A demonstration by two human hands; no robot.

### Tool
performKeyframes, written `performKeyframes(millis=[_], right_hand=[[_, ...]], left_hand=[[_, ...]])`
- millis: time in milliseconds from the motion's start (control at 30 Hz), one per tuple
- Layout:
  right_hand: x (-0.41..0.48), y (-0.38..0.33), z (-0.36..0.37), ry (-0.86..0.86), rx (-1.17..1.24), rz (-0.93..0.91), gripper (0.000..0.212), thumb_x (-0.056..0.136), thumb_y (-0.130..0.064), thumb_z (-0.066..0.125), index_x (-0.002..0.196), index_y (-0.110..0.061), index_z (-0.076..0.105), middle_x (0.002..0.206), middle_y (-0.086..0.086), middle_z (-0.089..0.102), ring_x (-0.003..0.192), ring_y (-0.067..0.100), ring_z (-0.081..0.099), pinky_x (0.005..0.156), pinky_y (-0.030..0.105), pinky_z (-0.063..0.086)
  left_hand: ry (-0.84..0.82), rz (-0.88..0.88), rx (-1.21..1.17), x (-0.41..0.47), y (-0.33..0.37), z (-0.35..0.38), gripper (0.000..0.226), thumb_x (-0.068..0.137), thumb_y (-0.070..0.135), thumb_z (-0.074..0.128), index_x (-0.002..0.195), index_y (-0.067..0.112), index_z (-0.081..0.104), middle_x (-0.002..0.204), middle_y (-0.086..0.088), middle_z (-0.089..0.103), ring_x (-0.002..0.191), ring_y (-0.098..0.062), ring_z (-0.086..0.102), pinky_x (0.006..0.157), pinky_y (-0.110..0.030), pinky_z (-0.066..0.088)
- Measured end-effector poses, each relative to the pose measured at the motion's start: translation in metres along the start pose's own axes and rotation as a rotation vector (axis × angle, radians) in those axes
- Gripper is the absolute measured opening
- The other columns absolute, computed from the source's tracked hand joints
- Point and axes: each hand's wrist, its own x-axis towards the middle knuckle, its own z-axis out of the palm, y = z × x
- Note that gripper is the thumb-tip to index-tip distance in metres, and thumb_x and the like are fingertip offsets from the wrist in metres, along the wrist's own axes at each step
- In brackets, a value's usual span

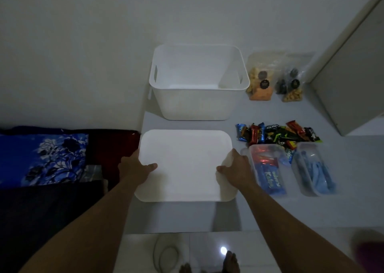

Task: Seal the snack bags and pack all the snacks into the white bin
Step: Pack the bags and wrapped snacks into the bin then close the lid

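An empty white bin (166,104) stands at the back of the pale table. In front of it lies its flat white lid (185,154). My left hand (135,166) grips the lid's left edge, thumb on top. My right hand (235,168) grips the right edge the same way. Two clear snack bags (261,85) (291,89) with dark round labels stand right of the bin. A heap of wrapped snack bars (278,135) lies further forward. Two clear tubs (268,168) (313,168) hold blue and red packets.
A grey cabinet side (349,75) rises at the right. Blue floral and dark red bedding (58,154) lies left of the table, level with the lid. A white wall stands behind the bin. A tiled floor with a cable (164,252) and my feet shows below.
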Motion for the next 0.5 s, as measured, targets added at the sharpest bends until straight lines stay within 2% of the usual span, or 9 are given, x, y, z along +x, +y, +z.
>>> performKeyframes(millis=[100,200,367,500], right_hand=[[0.001,0.002,0.001,0.023,-0.086,-0.022,0.074,0.088,-0.035,0.069,0.149,-0.015,0.034,0.14,0.017,0.04,0.129,0.038,0.043,0.103,0.045,0.04],[0.002,-0.002,0.002,0.018,-0.159,-0.08,0.061,0.091,-0.033,0.066,0.142,-0.009,0.043,0.139,0.016,0.04,0.128,0.037,0.042,0.105,0.042,0.038],[0.004,-0.008,-0.001,-0.02,-0.207,-0.098,0.056,0.093,-0.033,0.064,0.14,-0.008,0.045,0.14,0.015,0.039,0.13,0.035,0.039,0.105,0.041,0.038],[-0.003,-0.013,-0.011,-0.029,-0.211,-0.138,0.056,0.095,-0.035,0.06,0.142,-0.01,0.041,0.14,0.016,0.041,0.13,0.034,0.042,0.105,0.04,0.038]], left_hand=[[0.0,0.023,0.113,-0.008,0.013,0.001,0.101,0.056,0.068,0.074,0.144,0.027,0.044,0.126,-0.016,0.052,0.116,-0.04,0.052,0.092,-0.051,0.052],[0.021,0.027,0.19,-0.019,0.027,0.0,0.094,0.07,0.054,0.08,0.146,0.017,0.039,0.131,-0.017,0.042,0.119,-0.039,0.047,0.093,-0.048,0.051],[0.036,0.046,0.275,-0.026,0.034,0.001,0.094,0.08,0.049,0.075,0.152,0.014,0.026,0.139,-0.02,0.038,0.124,-0.041,0.043,0.097,-0.048,0.047],[0.061,0.131,0.315,-0.038,0.05,-0.001,0.083,0.088,0.049,0.064,0.151,0.007,0.028,0.14,-0.019,0.041,0.126,-0.038,0.044,0.099,-0.046,0.045]])
